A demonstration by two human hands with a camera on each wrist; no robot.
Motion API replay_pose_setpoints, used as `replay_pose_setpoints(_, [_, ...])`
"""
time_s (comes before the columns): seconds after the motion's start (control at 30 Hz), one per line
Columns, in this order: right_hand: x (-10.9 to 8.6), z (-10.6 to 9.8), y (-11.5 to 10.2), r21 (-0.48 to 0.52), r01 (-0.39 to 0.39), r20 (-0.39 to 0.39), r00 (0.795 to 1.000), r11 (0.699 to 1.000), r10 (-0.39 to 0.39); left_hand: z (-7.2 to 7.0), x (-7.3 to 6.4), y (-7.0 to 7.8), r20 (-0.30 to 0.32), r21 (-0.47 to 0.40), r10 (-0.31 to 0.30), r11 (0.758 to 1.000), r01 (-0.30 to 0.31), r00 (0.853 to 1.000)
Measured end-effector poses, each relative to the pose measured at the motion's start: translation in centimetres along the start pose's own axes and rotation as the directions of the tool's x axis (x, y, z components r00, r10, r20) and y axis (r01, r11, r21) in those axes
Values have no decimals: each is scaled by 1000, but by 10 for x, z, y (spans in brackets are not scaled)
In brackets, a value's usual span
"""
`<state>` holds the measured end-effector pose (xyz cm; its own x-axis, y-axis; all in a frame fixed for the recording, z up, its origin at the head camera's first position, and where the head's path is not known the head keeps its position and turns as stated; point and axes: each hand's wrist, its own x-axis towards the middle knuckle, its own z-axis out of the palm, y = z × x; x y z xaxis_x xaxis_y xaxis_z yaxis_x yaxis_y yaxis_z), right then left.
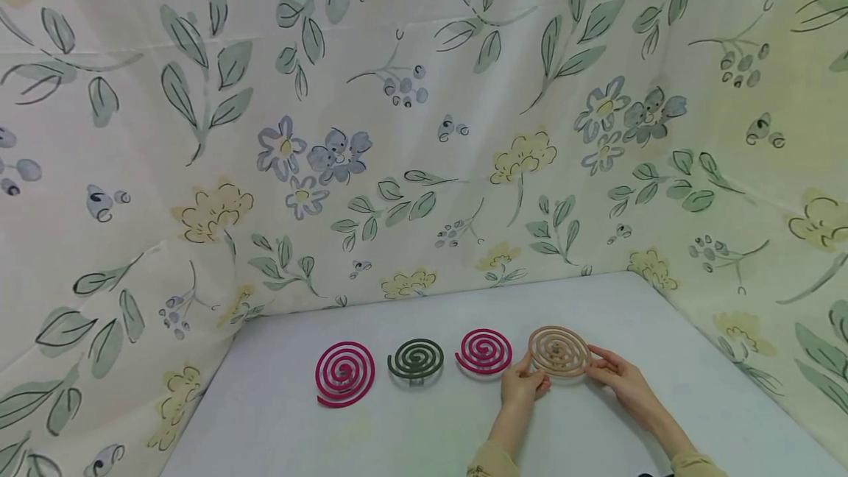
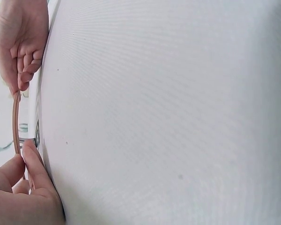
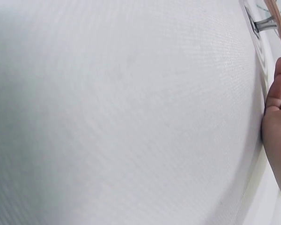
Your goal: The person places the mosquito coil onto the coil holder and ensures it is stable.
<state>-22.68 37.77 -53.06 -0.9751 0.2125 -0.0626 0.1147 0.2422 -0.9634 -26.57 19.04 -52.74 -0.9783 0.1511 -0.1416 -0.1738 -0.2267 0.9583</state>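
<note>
A tan mosquito coil [image 1: 559,328] lies flat at the right end of a row of coils. My left hand [image 1: 520,386] pinches its near left edge between thumb and fingers. On the opposite side, my right hand [image 1: 624,377] holds the right edge at the fingertips. Seen edge-on in the left wrist view, the tan coil [image 2: 16,124] spans between both hands, raised a little off the table. Below it in the right wrist view is a small metal stand [image 3: 266,23]; whether the coil touches it I cannot tell.
To the left are a pink-red coil [image 1: 484,350], a dark green coil [image 1: 417,358] with a small stand [image 1: 416,382] under it, and another pink-red coil [image 1: 344,372]. A white table [image 1: 371,440] carries them, with floral cloth [image 1: 424,153] hanging behind and at the sides.
</note>
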Motion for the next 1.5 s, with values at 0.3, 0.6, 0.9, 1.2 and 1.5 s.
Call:
replay_pose_setpoints(0.3, [-1, 1, -1, -5, 16, -3, 1000, 1000, -16, -2, 0, 0, 15, -18, 14, 1000, -14, 1000])
replay_pose_setpoints(0.6, [2, 0, 1, -37, -8, -1, 1000, 999, 8, -1, 0, 0, 9, -26, 20, 999, -20, 1000])
replay_pose_setpoints(0.9, [3, -1, 3, -39, -19, 0, 1000, 999, 19, -1, 1, 0, 15, -8, 32, 999, -32, 999])
replay_pose_setpoints(1.2, [2, -1, 4, -21, 14, -12, 1000, 1000, -14, -1, -1, 0, 16, -22, 37, 999, -36, 999])
replay_pose_setpoints(1.5, [1, -1, 2, -22, -16, 3, 1000, 1000, 16, 0, 1, 0, -4, -16, 14, 1000, -14, 1000])
